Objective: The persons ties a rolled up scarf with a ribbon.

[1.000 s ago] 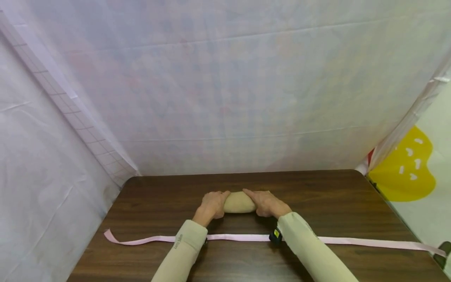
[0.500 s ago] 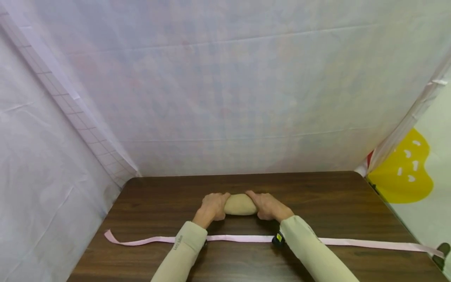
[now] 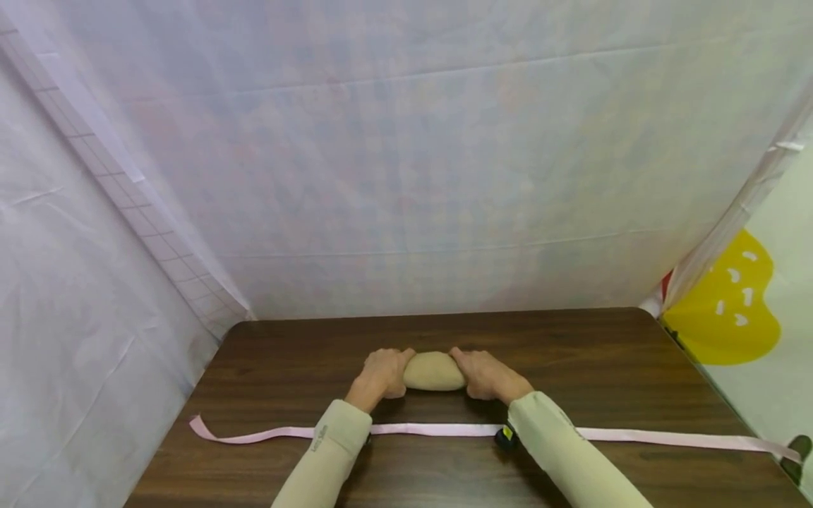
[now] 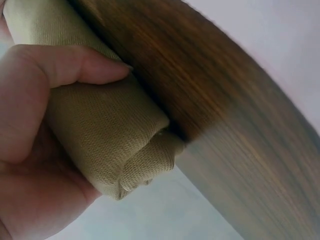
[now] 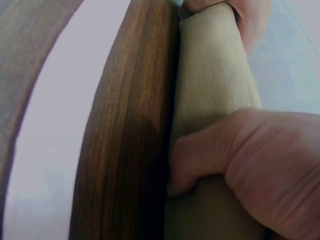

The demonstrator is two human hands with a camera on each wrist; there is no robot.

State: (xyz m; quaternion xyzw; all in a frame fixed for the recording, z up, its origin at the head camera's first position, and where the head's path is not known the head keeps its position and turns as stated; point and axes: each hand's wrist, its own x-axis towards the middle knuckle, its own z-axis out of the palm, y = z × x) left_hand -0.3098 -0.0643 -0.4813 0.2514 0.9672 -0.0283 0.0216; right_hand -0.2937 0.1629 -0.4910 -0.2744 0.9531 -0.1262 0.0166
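A rolled tan cloth (image 3: 434, 372) lies on the dark wooden table (image 3: 597, 367), held at both ends. My left hand (image 3: 380, 374) grips its left end; in the left wrist view the thumb (image 4: 75, 65) curls over the rolled cloth (image 4: 115, 135). My right hand (image 3: 485, 375) grips the right end, and the right wrist view shows its fingers (image 5: 210, 155) wrapped round the roll (image 5: 215, 75). Both forearms wear beige sleeves.
A long pink ribbon (image 3: 667, 437) runs across the table from left to right, under both forearms. White sheeting walls the table at the back and left. A yellow shape (image 3: 730, 310) shows at the right, beyond the table's edge.
The hands have drawn closer together, so the visible part of the roll is shorter. The right hand and forearm have shifted slightly right and nearer.
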